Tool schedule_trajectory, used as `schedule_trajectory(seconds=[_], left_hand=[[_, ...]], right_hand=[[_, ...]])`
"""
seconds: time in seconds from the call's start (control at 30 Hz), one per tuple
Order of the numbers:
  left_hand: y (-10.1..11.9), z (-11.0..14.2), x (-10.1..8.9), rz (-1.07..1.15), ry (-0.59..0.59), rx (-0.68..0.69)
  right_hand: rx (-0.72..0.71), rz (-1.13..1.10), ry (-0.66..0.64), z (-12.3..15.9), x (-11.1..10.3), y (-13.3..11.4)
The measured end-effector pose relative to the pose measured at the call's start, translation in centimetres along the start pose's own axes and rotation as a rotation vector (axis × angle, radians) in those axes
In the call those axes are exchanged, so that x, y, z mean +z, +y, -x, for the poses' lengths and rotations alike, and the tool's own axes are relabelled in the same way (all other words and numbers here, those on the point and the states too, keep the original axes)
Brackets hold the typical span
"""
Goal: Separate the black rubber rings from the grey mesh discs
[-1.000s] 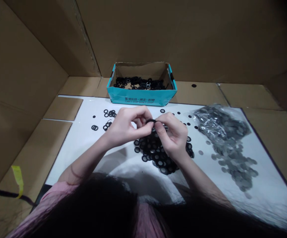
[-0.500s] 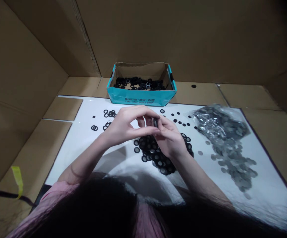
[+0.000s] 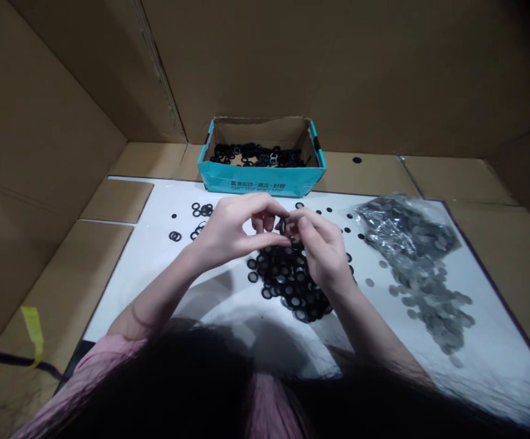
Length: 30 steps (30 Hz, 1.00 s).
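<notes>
My left hand (image 3: 230, 231) and my right hand (image 3: 322, 247) meet above a pile of black rings (image 3: 290, 283) on the white sheet (image 3: 200, 286). Between their fingertips they pinch one small black ring (image 3: 283, 226), held on edge. Both hands have their fingers closed on it. Part of the pile is hidden under my right hand.
A teal cardboard box (image 3: 261, 180) with several black rings inside stands at the back. A clear bag of grey metal discs (image 3: 411, 244) spills discs to the right. Loose black rings (image 3: 200, 210) lie at the left. Cardboard walls surround the sheet.
The two hands stayed together over the pile. The ring between the fingertips turned from lying flat to standing on edge, and my right hand's fingers shifted slightly.
</notes>
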<state>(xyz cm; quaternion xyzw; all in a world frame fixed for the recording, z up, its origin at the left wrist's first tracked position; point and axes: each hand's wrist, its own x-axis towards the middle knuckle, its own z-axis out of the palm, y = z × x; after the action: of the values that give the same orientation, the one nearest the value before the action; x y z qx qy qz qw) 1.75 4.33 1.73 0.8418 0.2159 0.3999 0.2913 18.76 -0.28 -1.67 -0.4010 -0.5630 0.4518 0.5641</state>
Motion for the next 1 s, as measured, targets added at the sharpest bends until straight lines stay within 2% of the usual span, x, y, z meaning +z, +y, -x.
schedule_trajectory(seconds=[0.17, 0.37, 0.47, 0.6, 0.67, 0.7, 0.83, 0.93, 1.0], left_hand=[[-0.3, 0.2, 0.4, -0.173, -0.020, 0.088], [-0.6, 0.5, 0.9, -0.215, -0.011, 0.155], [-0.6, 0.6, 0.5, -0.231, -0.048, 0.132], [-0.9, 0.8, -1.8, -0.259, -0.006, -0.008], [-1.3, 1.2, -3.4, -0.304, 0.012, -0.118], [-1.6, 1.5, -4.2, -0.341, -0.025, -0.188], [-3.1, 2.4, -6.7, -0.438, -0.326, -0.504], [-3.9, 2.9, -7.7, -0.451, -0.427, -0.613], [-4.4, 3.2, -8.2, -0.452, -0.461, -0.652]], right_hand=[[-0.041, 0.392, 0.015, 0.1, -0.2, -1.2], [-0.081, 0.409, 0.022, 0.3, 0.1, -1.3], [-0.075, 0.475, 0.026, 0.3, -0.8, -1.2], [-0.125, 0.764, 0.001, 0.4, -3.8, -1.0], [-0.156, 0.931, -0.056, 0.5, -5.4, -0.8], [-0.159, 1.002, -0.105, 0.5, -6.0, -0.6], [-0.090, 1.179, -0.357, 0.2, -7.1, 0.3], [0.001, 1.199, -0.542, -0.2, -7.1, 0.7], [0.045, 1.189, -0.601, -0.5, -7.2, 0.7]])
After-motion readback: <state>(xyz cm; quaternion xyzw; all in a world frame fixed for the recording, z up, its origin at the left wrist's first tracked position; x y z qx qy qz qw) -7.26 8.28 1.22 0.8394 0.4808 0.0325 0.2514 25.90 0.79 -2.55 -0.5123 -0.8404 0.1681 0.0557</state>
